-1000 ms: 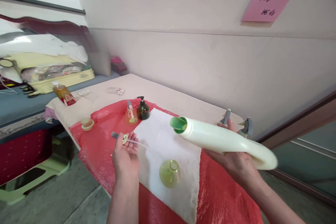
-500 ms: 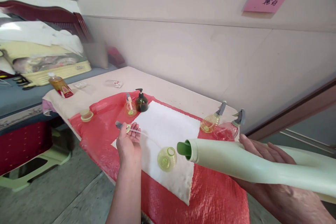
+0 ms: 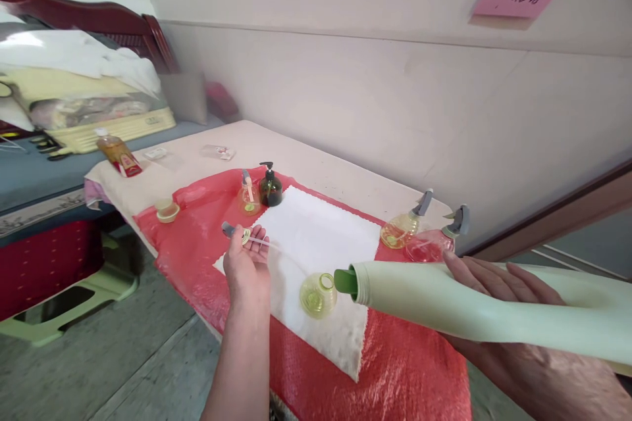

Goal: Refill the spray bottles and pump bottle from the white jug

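I'm seeing L hand pinching sprayer top, R hand gripping jug; spout is poking nr open bottle, so a careless swing'd prob be toppling it.

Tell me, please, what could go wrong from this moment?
The pale green container may knock over the open yellow-green bottle, since its green spout appears close to the bottle's neck. Any liquid inside either could spill onto the white cloth. The thin tube trailing from the spray head in the left hand might snag on the bottle.
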A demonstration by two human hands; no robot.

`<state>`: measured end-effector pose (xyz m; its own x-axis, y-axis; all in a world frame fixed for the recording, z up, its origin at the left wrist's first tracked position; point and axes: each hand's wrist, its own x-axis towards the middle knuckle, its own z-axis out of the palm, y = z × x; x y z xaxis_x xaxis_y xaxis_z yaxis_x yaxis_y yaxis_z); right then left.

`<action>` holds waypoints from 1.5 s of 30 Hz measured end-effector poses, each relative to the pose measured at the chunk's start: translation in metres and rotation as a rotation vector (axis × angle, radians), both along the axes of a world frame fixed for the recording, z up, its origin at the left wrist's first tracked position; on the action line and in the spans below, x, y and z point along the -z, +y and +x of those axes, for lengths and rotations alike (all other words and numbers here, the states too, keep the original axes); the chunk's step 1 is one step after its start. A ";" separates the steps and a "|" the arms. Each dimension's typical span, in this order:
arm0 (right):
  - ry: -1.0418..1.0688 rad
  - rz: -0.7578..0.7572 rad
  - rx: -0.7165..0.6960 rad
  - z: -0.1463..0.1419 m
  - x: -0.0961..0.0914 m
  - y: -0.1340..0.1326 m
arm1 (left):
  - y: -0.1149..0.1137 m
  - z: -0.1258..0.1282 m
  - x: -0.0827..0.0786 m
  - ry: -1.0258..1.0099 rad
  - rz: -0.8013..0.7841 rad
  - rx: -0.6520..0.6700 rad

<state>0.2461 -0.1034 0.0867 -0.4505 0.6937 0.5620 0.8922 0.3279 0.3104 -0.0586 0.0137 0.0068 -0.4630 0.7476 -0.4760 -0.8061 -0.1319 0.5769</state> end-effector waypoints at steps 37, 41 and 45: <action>-0.391 0.062 -0.107 -0.004 -0.017 0.016 | 0.001 -0.001 0.000 -0.031 -0.009 -0.012; -0.334 0.033 -0.095 -0.003 -0.016 0.015 | 0.000 -0.002 0.000 -0.032 -0.004 -0.015; -0.301 0.020 -0.091 -0.002 -0.015 0.013 | 0.000 -0.002 -0.002 -0.035 -0.006 -0.015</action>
